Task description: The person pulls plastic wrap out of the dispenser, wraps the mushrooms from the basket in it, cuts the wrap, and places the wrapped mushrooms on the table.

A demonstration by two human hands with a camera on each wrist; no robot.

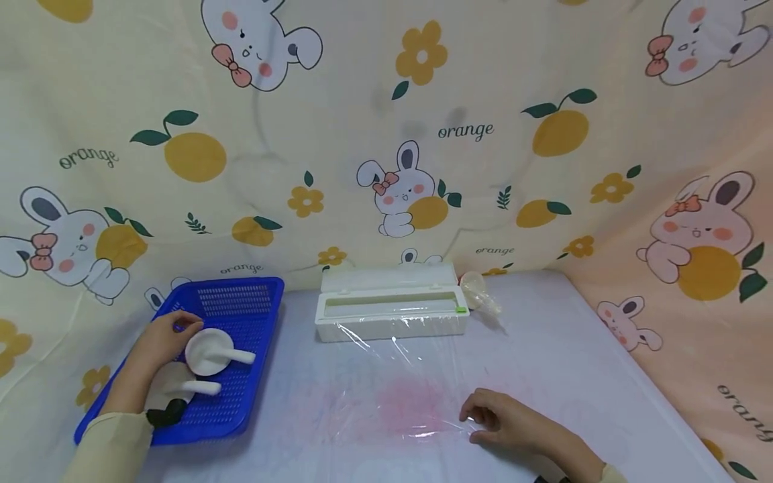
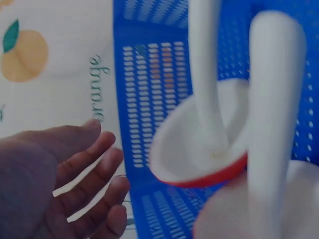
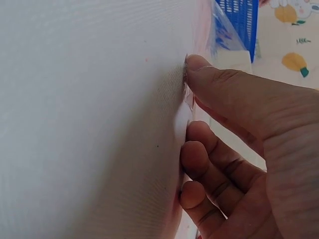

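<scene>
My left hand (image 1: 166,339) hovers over the left side of a blue basket (image 1: 273,335), thumb and fingers apart and holding nothing. Beside its fingertips lies a white round dish-shaped piece (image 1: 202,355) with a thick handle; a second white piece (image 1: 172,386) sits nearer, partly behind the wrist. In the left wrist view, one dish (image 2: 184,144) has a red outer edge. My right hand (image 1: 513,422), low over the table, has its thumb and fingers at the near right edge of clear cling film (image 1: 362,396). In the right wrist view the thumb (image 3: 214,79) pinches crumpled film; the index fingertip is hidden.
The film runs out of a white dispenser box (image 1: 392,325) with its lid raised, at the back of the table. A crumpled clear plastic bag (image 1: 481,295) lies right of the box. A printed cloth (image 1: 483,181) hangs behind. A pink patch (image 1: 410,402) shows beneath the film.
</scene>
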